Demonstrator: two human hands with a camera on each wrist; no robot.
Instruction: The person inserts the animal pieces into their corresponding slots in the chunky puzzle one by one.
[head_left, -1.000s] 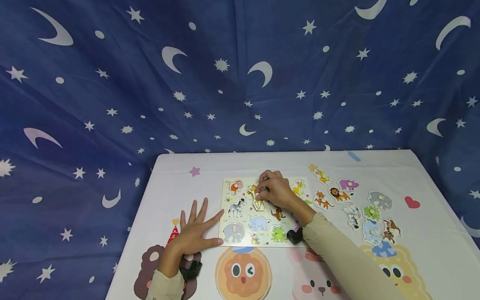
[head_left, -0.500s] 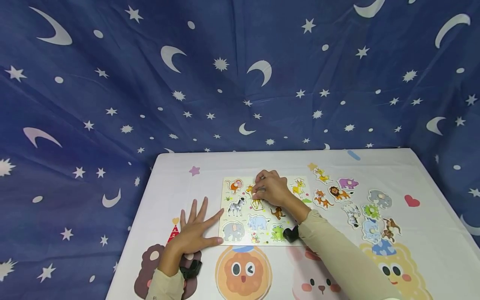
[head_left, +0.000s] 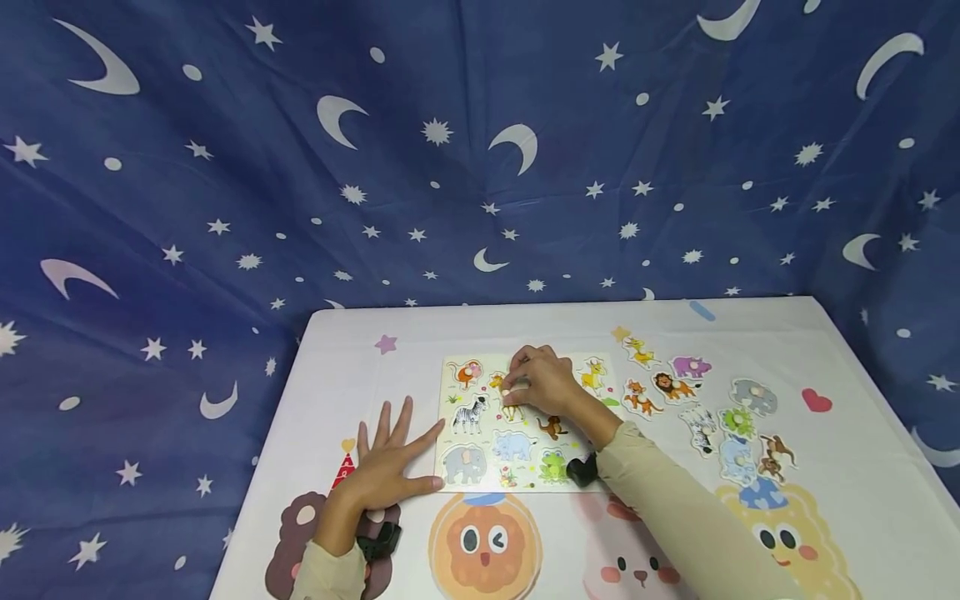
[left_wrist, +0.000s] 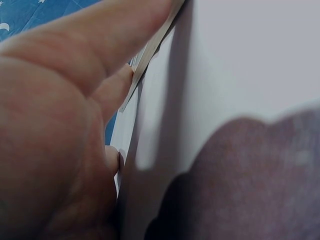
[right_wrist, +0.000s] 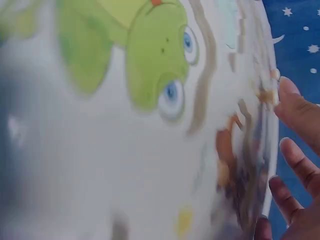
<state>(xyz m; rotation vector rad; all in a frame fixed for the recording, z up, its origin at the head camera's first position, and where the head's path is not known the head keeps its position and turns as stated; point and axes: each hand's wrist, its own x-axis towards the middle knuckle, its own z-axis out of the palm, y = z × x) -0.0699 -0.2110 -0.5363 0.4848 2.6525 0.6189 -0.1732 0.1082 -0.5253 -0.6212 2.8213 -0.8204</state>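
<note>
You're facing a deep blue curtain (head_left: pixel 480 150) printed with white moons and stars, draped right across the back. In front of you sits a white table (head_left: pixel 862 467) covered in cartoon animal faces, a red heart, evenly lit.

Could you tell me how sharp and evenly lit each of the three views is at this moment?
Head view: sharp and evenly lit, with slight glare on the puzzle board. Left wrist view: the left hand fills the frame out of focus, casting a dark shadow on the tablecloth. Right wrist view: the frog is blurred from closeness.
</note>
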